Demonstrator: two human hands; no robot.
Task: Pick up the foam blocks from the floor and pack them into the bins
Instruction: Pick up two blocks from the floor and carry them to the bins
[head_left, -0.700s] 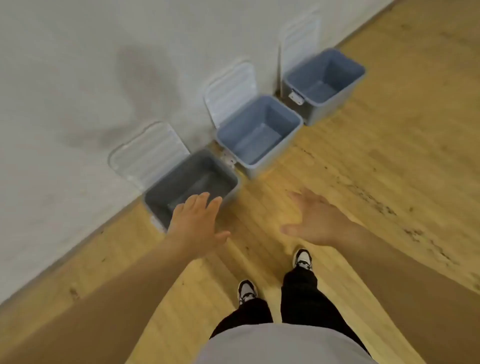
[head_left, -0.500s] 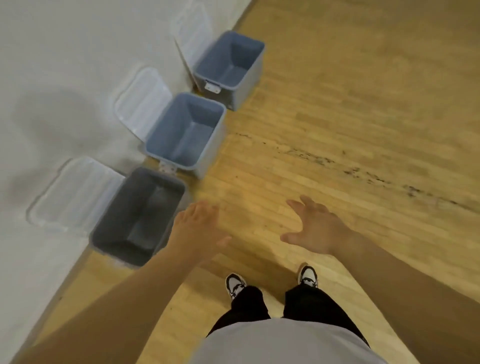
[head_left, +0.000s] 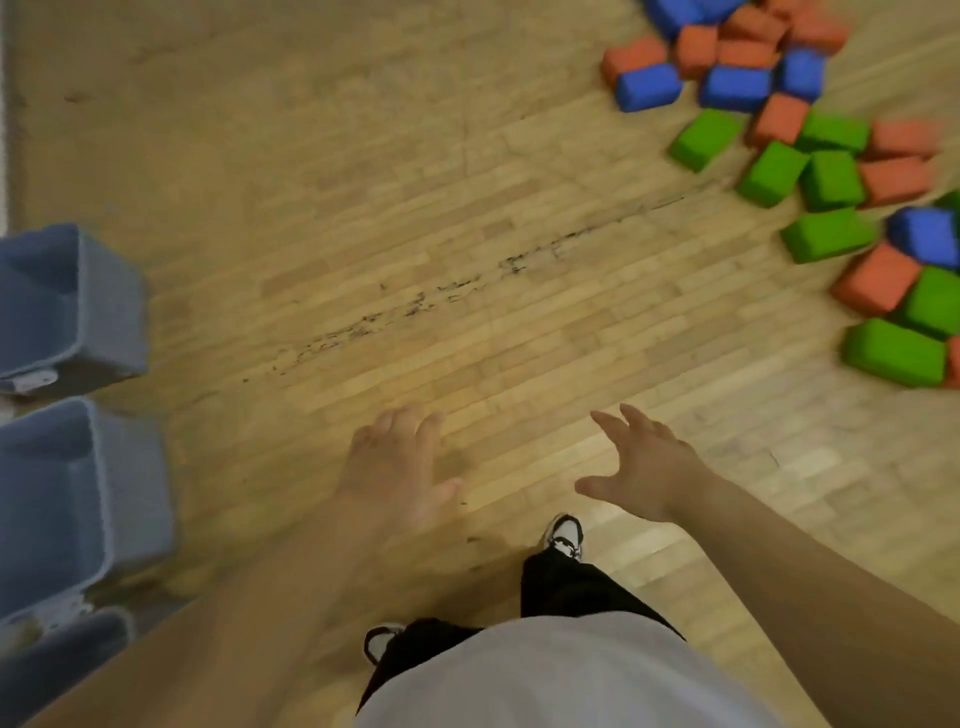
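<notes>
Wooden strip floor (head_left: 467, 218) carries everything here, and almost all of the job lies ahead of you. The soft rectangular foam blocks (head_left: 831, 179), in red, blue and green, lie in a loose heap toward the far right side of the floor. Many touch or lean on one another, and the heap runs out of view at the top and right. The open blue-grey plastic bins (head_left: 135, 509) stand in a row along the floor's left edge, two of them side by side. A darker grey bin (head_left: 67, 649) stands nearest you and is mostly cut off. What shows of the two blue-grey interiors holds no block. The dark bin's inside is hidden, so I cannot speak for it. Your left grip (head_left: 395, 467) is released, fingers relaxed and holding nothing above bare boards. Your right grip (head_left: 644, 467) is released too, fingers splayed and empty. Both hang well apart from any block and from the bins. By my reading, nothing is packed yet as far as the view shows, and nothing is in hand. The whole heap is left to gather. You stand between the two, bins to your left and blocks across the floor to your right, so the first pick is not yet begun.
</notes>
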